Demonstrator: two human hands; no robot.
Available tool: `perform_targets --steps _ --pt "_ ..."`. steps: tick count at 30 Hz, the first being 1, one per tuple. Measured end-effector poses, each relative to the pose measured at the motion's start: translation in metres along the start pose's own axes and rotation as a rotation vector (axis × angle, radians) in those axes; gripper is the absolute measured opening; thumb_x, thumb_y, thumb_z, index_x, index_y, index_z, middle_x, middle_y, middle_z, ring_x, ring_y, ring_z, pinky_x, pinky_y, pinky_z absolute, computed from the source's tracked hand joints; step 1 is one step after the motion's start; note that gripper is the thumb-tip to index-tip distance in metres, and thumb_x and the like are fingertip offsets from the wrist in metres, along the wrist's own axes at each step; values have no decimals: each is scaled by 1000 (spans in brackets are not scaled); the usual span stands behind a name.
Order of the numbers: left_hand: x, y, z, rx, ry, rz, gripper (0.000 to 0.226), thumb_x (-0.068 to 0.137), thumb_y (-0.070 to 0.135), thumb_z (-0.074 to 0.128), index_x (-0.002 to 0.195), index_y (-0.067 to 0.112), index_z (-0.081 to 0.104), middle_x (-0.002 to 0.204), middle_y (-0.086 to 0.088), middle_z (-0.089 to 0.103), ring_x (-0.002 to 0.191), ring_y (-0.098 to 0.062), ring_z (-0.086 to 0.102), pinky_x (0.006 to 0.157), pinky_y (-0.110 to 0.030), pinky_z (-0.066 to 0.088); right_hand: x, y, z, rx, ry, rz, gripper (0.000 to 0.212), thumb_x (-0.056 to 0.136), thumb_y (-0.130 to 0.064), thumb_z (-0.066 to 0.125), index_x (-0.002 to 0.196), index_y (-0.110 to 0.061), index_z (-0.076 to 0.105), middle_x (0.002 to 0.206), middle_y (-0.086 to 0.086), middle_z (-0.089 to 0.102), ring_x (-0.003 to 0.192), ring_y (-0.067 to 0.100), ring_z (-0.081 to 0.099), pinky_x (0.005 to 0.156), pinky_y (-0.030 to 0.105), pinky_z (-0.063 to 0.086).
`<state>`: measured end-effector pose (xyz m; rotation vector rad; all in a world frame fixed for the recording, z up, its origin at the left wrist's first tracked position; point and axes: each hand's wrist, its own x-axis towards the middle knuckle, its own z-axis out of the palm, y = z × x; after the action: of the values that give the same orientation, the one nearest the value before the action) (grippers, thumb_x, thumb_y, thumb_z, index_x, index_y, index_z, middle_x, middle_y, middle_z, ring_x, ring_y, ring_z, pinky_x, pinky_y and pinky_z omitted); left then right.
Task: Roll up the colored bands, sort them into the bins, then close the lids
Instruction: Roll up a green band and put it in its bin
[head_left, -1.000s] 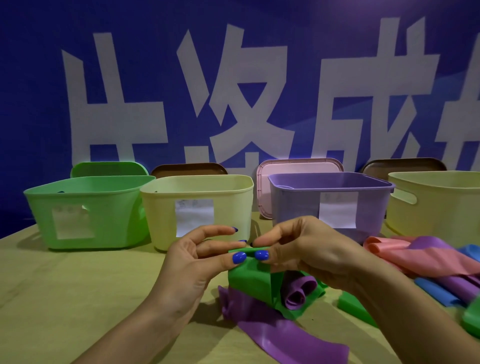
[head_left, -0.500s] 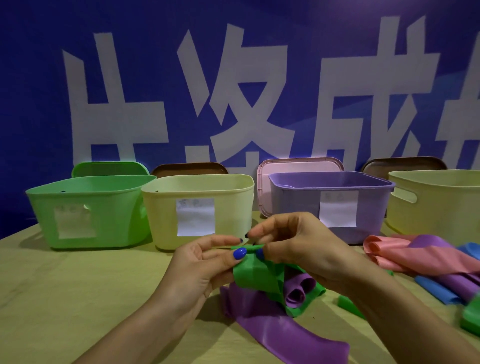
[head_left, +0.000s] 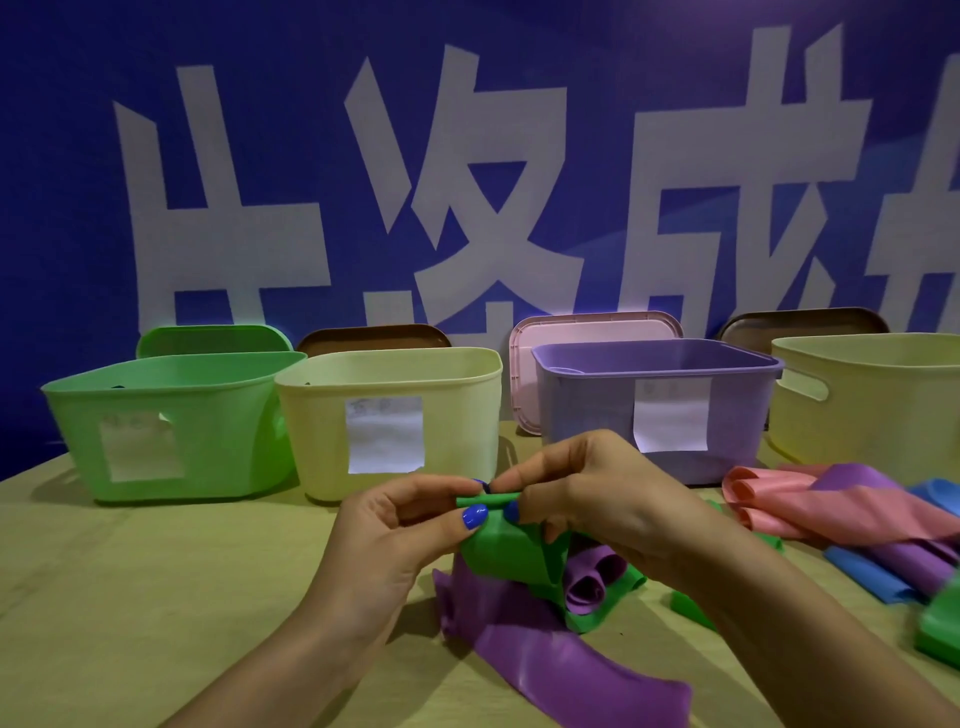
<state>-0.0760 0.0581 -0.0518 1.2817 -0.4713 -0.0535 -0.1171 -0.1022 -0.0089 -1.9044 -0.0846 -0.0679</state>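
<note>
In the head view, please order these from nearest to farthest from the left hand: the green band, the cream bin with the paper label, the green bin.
1. green band: pinched by the left hand, at centre.
2. cream bin: just behind the hand.
3. green bin: far left, behind.

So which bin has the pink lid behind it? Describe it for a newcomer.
Four bins line the table below the blue banner. The purple bin, third from the left, fronts the pink lid; the green bin and the two yellow ones differ in colour.
</note>
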Motion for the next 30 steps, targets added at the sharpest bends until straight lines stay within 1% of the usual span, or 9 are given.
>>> perform_targets --steps 3,5,10,15,17,19,23,26,30 --pt "1 0 -1 -38 7 -84 48 49 -7 80 94 7 70 75 -19 72 63 -23 69 59 -27 58 0 0 -1 -19 -7 7 24 78 7 65 71 -14 72 70 4 67 62 10 56 54 14 47" --pt "1 -1 -1 -81 -13 -145 50 52 -5 71 100 6 65 77 -21 72 62 -24 70 57 -28 59 0 0 -2 -29 -9 12 23 77 8 67 71 -14 72 72 5 68 65 14 56 55 14 47" --pt "2 -3 -1 -126 -45 -151 16 58 -3 65 70 3 74 79 -22 72 64 -24 71 55 -27 58 1 2 -3 -14 9 -8 24 74 10 69 68 -14 72 68 4 67 64 14 57 57 18 49" --pt "3 -3 -4 -133 -27 -79 13 58 -1 71 66 7 76 77 -18 72 65 -21 71 57 -24 58 0 1 -5 57 -42 -55 21 76 -1 71 66 -19 73 67 -2 70 65 8 63 62 18 53" --pt "3 -3 -5 -137 -24 -51 27 44 11 89 67 7 76 78 -18 72 67 -22 71 56 -23 56 1 1 -5 76 -36 -53 20 78 3 68 70 -15 72 67 0 70 65 10 63 60 17 53" --pt "3 -4 -5 -137 0 -50 38 35 15 93 68 6 75 77 -18 72 67 -22 71 56 -22 56 1 2 -4 59 -18 -60 18 79 6 67 78 -12 71 70 3 69 66 11 65 59 18 53" --pt "4 -4 -6 -164 7 -122 38 51 4 82 88 2 71 84 -22 72 67 -22 71 58 -24 58 2 3 -3 38 17 -110 23 77 8 68 88 -12 70 76 8 67 72 17 63 68 24 55" --pt "4 -3 -7 -136 -38 -126 61 28 18 97 83 5 75 87 -23 72 71 -24 72 59 -25 58 3 4 -5 45 32 -129 25 76 9 68 88 -13 70 73 4 67 72 15 65 73 28 56" --pt "4 -3 -6 -142 3 -86 25 52 -1 80 75 -1 71 78 -23 71 64 -24 71 54 -24 57 3 3 -5 39 10 -143 23 75 8 69 83 -14 72 72 3 69 69 12 66 69 21 56"
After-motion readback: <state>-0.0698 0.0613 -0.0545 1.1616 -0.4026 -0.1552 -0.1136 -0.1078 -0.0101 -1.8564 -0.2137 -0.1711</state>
